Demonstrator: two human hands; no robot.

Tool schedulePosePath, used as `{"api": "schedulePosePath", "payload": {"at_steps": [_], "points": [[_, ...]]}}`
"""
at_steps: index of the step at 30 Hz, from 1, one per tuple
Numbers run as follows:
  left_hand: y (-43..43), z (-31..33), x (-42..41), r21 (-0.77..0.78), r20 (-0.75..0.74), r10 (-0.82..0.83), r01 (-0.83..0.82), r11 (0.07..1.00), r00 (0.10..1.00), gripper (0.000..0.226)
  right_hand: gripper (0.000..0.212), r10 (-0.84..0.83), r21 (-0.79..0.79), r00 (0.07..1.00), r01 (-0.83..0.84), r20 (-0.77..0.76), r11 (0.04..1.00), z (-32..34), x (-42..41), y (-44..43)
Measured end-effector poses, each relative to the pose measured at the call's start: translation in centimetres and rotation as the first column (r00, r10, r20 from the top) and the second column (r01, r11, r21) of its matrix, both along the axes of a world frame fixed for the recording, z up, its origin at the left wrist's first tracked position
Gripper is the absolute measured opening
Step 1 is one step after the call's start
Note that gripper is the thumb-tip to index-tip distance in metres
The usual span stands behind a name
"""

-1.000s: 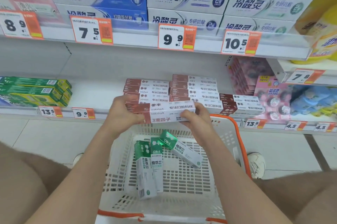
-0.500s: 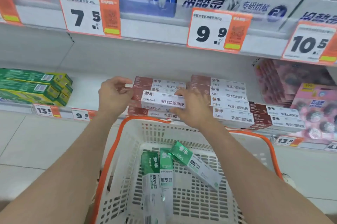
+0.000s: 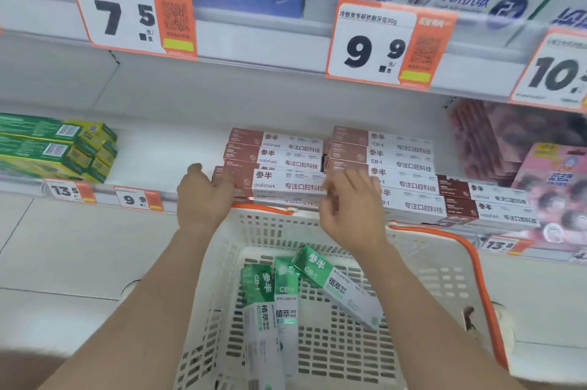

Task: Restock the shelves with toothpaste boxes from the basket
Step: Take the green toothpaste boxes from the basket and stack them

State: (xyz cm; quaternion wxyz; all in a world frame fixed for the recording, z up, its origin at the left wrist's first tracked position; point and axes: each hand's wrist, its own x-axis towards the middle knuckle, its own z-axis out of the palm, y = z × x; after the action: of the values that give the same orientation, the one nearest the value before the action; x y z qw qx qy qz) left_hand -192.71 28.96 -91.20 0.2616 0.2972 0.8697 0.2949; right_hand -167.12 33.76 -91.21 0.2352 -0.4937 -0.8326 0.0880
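Note:
A red and white toothpaste box (image 3: 287,183) lies on top of the front stack of matching boxes (image 3: 276,151) on the lower shelf. My left hand (image 3: 203,195) holds its left end, with the thumb beside the end and the fingers across the front. My right hand (image 3: 349,208) is blurred just off the box's right end, its fingers spread and holding nothing. Below my arms is the white basket (image 3: 444,278) with orange handles. Three green and white toothpaste boxes (image 3: 336,284) lie in it.
More red and white boxes (image 3: 413,186) are stacked to the right, and green boxes (image 3: 54,148) sit at the shelf's left. Bare shelf (image 3: 165,151) lies between them. Pink packs (image 3: 540,173) stand at the far right. Price tags (image 3: 381,43) hang from the upper shelf edge.
Both hands lifted the red and white box from over the basket and set it on the shelf stack. My right hand has now come off it. The view moved closer to the shelf.

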Motion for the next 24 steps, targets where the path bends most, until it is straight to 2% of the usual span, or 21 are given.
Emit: {"api": "schedulePosePath", "payload": {"at_steps": [1, 4, 9, 11, 14, 15, 17, 18, 20, 22, 24], "points": [[-0.5, 0.0, 0.6, 0.022, -0.055, -0.010, 0.011, 1.000, 0.998, 0.071, 0.019, -0.030, 0.031, 1.000, 0.030, -0.005, 0.999, -0.7, 0.9, -1.2], [-1.5, -0.4, 2.2, 0.051, -0.162, -0.079, 0.089, 0.995, 0.984, 0.061, 0.022, -0.096, 0.071, 0.994, 0.092, 0.055, 0.993, -3.0, 3.4, -4.3], [-3.1, 0.0, 3.5, 0.031, -0.188, -0.254, 0.265, 0.964, 0.949, 0.053, 0.026, -0.146, 0.024, 0.984, 0.144, 0.105, 0.989, -1.8, 4.8, -6.2], [-3.8, 0.1, 3.7, -0.007, -0.159, -0.254, 0.256, 0.967, 0.954, 0.056, 0.031, -0.170, -0.059, 0.973, 0.181, 0.153, 0.982, -0.5, 5.1, -6.7], [-4.4, 0.3, 4.0, -0.079, -0.077, -0.231, 0.225, 0.971, 0.970, 0.057, 0.027, -0.104, -0.271, 0.933, 0.205, 0.343, 0.941, 1.0, 5.1, -6.6], [-4.4, 0.3, 4.0, -0.098, -0.068, -0.232, 0.225, 0.970, 0.970, 0.058, 0.025, -0.101, -0.312, 0.929, 0.220, 0.357, 0.924, 1.2, 4.9, -6.1], [-3.9, 0.2, 3.8, -0.101, -0.066, -0.236, 0.229, 0.968, 0.970, 0.061, 0.019, -0.175, -0.345, 0.946, 0.267, 0.273, 0.900, 1.8, 4.5, -5.0], [-3.5, 0.4, 3.9, -0.082, -0.069, -0.230, 0.224, 0.971, 0.971, 0.061, 0.017, -0.233, -0.304, 0.954, 0.283, 0.191, 0.910, 1.8, 4.4, -4.3], [-2.3, 0.5, 4.1, -0.017, -0.116, -0.195, 0.195, 0.981, 0.974, 0.056, 0.017, -0.325, -0.118, 0.942, 0.334, 0.086, 0.935, 1.3, 4.8, -2.9], [-0.8, 0.4, 4.5, 0.040, -0.194, -0.152, 0.163, 0.986, 0.969, 0.062, 0.034, -0.378, -0.039, 0.920, 0.383, 0.105, 0.923, 0.5, 5.7, -1.5], [0.6, 0.3, 4.9, 0.040, -0.201, -0.112, 0.122, 0.992, 0.973, 0.083, 0.055, -0.356, -0.082, 0.912, 0.378, 0.203, 0.922, 0.0, 6.7, -0.4]]}}
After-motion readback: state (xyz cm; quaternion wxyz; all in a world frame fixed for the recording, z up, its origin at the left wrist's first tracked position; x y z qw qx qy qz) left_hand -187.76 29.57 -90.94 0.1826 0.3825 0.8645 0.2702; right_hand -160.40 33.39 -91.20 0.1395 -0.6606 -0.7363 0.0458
